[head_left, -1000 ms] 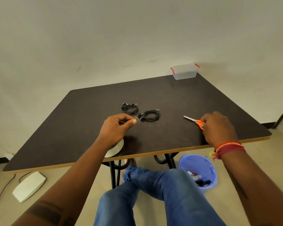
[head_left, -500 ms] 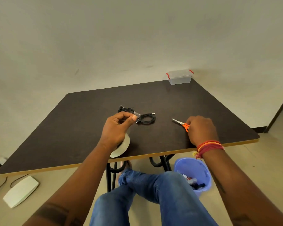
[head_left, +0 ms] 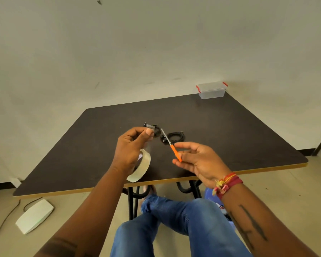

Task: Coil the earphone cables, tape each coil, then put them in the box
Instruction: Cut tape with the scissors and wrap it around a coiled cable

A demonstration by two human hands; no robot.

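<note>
Two black coiled earphone cables lie mid-table: one coil (head_left: 175, 136) in plain sight, the other (head_left: 157, 130) partly hidden behind my left hand. My left hand (head_left: 132, 148) is raised above the table; it pinches a pulled-out strip of clear tape between thumb and fingers, and the tape roll (head_left: 141, 166) hangs below the palm. My right hand (head_left: 198, 162) holds the orange-handled scissors (head_left: 171, 145), blades pointing up-left toward the tape strip. The clear box (head_left: 211, 90) with red clips stands at the table's far right corner, lid on.
The dark table (head_left: 230, 138) has a yellow front edge. Beneath it are my crossed legs in jeans (head_left: 174, 223) and a blue bucket (head_left: 209, 193), mostly hidden. A white device (head_left: 34, 216) with a cable lies on the floor at left.
My right hand picked the scissors up off the table and brought them left toward the tape. My left hand lifted with the tape roll, strip drawn out.
</note>
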